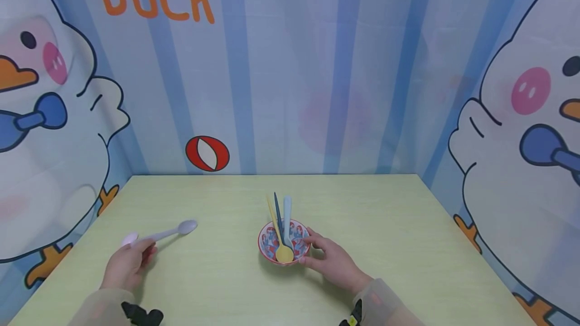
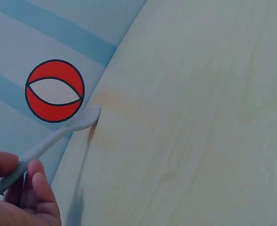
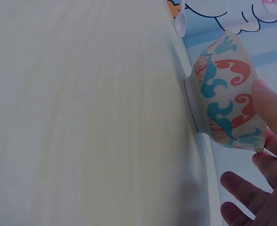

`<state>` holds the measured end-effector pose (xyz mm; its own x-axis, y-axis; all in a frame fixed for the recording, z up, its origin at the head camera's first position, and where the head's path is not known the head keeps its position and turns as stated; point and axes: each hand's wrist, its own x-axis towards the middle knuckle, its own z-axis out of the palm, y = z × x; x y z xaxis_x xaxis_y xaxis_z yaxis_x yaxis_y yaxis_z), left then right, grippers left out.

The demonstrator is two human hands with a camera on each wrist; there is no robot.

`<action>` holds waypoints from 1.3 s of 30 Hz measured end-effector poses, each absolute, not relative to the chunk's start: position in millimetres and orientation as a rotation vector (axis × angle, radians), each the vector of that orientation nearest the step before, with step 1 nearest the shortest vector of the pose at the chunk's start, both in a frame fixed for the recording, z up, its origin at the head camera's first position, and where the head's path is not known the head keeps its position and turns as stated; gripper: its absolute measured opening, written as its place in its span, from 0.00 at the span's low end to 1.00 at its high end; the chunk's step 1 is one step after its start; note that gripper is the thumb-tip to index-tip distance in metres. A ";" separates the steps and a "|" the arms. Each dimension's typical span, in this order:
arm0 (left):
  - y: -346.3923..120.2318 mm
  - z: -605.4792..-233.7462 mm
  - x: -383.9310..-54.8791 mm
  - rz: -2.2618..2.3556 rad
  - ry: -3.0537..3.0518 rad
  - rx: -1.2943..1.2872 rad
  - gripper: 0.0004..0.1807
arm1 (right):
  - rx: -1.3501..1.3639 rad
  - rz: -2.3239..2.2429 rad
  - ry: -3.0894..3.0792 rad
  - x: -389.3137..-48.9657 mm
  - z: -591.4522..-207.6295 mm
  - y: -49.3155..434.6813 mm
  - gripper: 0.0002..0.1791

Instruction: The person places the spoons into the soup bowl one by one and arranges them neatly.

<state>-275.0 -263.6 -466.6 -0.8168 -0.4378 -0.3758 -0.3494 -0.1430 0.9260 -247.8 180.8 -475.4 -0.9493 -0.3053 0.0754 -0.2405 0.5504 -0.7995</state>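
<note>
In the head view, my left hand (image 1: 128, 264) holds a pale lilac spoon (image 1: 168, 233) by its handle, the spoon's bowl pointing right. The left wrist view shows thumb and fingers pinching that handle, with the tip close over the table. A pinkish rounded end (image 1: 130, 238) shows just behind the left hand. My right hand (image 1: 337, 265) grips the right side of a red-and-blue patterned bowl (image 3: 230, 94) at its rim. Inside the bowl lean a yellow spoon (image 1: 284, 254), a dark blue handle (image 1: 277, 213) and a light blue handle (image 1: 287, 215).
Both hands work over a pale wood-grain table (image 1: 217, 286). A blue striped backdrop (image 1: 290, 64) with printed ducks stands along its back and sides. Between the two hands lies a stretch of bare tabletop.
</note>
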 end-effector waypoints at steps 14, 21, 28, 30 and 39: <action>-258.1 -461.9 -275.6 -2.233 -1.778 0.973 0.12 | -0.463 -1.353 2.724 -246.6 -474.9 180.9 0.27; -256.7 -461.6 -277.2 -2.261 -1.742 0.998 0.12 | -0.460 -1.356 2.715 -246.8 -474.4 180.6 0.27; -252.4 -456.5 -276.4 -2.326 -1.716 1.003 0.16 | -0.452 -1.360 2.707 -246.3 -472.8 180.4 0.27; -250.3 -454.3 -275.9 -2.333 -1.729 0.995 0.16 | -0.451 -1.362 2.707 -246.3 -472.9 180.5 0.27; -241.5 -447.9 -277.1 -2.349 -1.846 0.828 0.19 | -0.410 -1.355 2.700 -247.7 -473.1 179.0 0.27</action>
<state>-277.1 -241.5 -447.9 -0.8566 -0.3493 -0.3798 -0.2864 -0.2903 0.9131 -247.7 179.0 -473.1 -0.9596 -0.2790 0.0367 -0.1962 0.5697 -0.7981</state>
